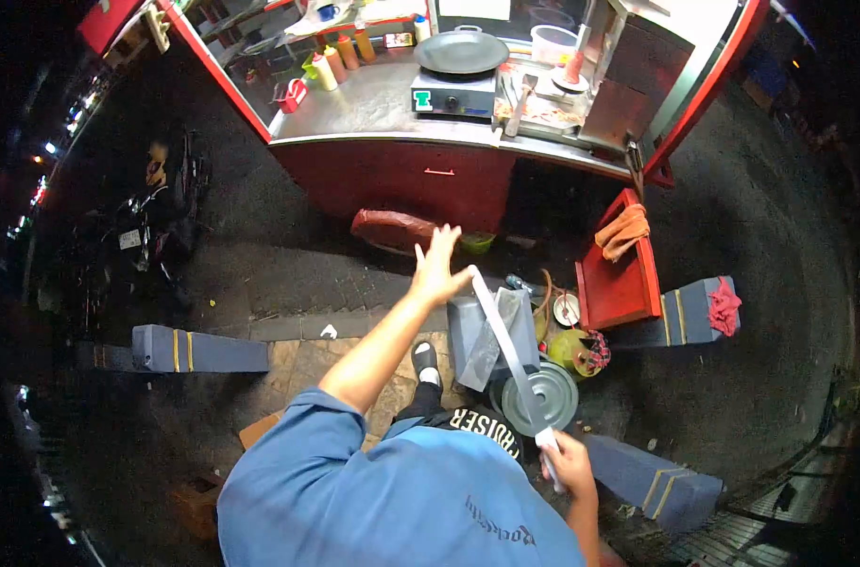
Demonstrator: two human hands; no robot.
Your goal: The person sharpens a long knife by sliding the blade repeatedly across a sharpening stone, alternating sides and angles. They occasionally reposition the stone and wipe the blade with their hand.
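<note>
My right hand (568, 461) is closed around the lower end of a long, pale, flat strip (507, 342), which slants up and left from it. The strip's upper end meets the thumb side of my left hand (439, 269). My left hand is raised with its fingers spread, in front of the red cart. Beneath the strip are a grey box (466, 326) with a clear plastic sheet and a round grey lidded bin (557, 397). Whether the left thumb presses on the strip or only touches it is hard to see.
Ahead stands a red food cart (392, 180) with a steel counter, a flat pan (461, 52) on a stove, and sauce bottles (325, 72). An orange cloth (623, 231) hangs on a red panel. Grey blocks (203, 350) stand left and right. A yellow-green gas cylinder (568, 352) is beside the bin.
</note>
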